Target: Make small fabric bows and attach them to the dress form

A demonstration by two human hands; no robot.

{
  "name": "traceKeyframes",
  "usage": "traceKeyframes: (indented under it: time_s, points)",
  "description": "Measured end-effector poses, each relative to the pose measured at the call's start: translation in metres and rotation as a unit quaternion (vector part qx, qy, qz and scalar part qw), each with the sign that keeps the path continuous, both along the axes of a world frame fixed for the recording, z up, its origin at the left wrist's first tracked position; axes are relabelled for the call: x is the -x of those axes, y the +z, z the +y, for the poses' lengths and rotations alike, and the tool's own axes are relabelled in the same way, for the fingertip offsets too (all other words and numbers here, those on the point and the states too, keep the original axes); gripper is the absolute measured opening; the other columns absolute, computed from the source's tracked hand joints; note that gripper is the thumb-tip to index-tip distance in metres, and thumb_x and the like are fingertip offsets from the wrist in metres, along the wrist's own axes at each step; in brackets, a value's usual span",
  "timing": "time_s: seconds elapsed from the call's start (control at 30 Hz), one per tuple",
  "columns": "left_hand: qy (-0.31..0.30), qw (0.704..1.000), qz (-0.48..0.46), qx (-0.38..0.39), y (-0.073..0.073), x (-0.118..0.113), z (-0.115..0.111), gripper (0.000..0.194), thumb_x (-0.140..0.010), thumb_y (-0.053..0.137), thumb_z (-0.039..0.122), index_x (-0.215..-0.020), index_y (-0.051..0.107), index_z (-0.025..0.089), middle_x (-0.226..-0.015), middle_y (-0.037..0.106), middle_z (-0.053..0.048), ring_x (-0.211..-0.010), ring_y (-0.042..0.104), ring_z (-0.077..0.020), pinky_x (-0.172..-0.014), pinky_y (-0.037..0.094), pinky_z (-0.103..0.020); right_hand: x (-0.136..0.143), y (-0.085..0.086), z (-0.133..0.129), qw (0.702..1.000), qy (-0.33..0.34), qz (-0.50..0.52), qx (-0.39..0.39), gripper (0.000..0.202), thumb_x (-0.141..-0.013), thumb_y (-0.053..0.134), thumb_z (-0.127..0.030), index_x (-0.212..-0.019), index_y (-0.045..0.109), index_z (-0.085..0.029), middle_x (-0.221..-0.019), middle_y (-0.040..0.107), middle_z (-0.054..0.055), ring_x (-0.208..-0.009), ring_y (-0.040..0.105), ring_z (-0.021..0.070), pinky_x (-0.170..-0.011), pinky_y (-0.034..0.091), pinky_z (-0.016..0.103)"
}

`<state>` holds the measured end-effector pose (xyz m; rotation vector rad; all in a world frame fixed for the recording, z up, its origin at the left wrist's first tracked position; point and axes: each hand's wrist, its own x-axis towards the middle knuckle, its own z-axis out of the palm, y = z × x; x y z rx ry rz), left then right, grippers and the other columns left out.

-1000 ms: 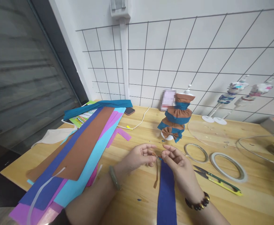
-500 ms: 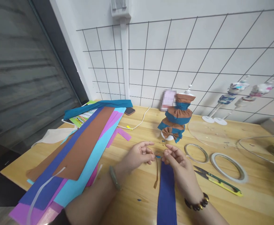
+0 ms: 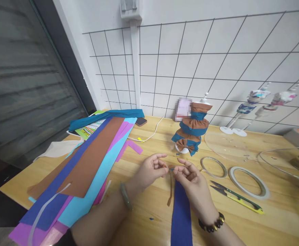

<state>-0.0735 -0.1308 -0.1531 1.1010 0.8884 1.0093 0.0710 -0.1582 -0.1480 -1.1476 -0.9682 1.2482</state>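
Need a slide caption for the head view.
Both hands, left hand and right hand, pinch a thin brown strip above blue crepe paper.

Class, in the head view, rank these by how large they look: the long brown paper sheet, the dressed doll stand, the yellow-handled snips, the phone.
1. Brown paper sheet
2. Doll stand
3. Snips, nearer the camera, so unsure against the doll stand
4. Phone, partly hidden
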Motion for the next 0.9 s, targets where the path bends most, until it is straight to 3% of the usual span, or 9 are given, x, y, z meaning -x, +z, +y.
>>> traceKeyframes:
  time_s: [0.63,0.9]
  points:
    - [0.013,0.996,-0.073,0.051,0.0,-0.003,0.002,0.049,-0.059,0.071,0.02,-0.104,0.052,0.012,-0.072,0.054,0.001,-0.06,0.052,-0.0077,-0.062,0.04,-0.024,0.013,-0.004,-0.008,0.997,-0.007,0.068,0.037,0.044,-0.056,0.076,-0.026,-0.094,0.056,-0.018,-0.065,0.059,-0.003,-0.064,0.058,0.014,-0.068,0.047,0.028]
    - [-0.006,1.0,-0.027,0.003,0.001,0.0,0.0,0.05,-0.064,0.067,0.018,-0.111,0.05,0.015,-0.073,0.054,0.001,-0.068,0.052,-0.0095,-0.068,0.041,-0.025,-0.004,0.003,-0.005,0.995,0.029,0.082,0.045,0.033,-0.069,0.063,-0.025,-0.101,0.055,-0.02,-0.082,0.064,0.002,-0.07,0.058,0.015,-0.066,0.044,0.026]
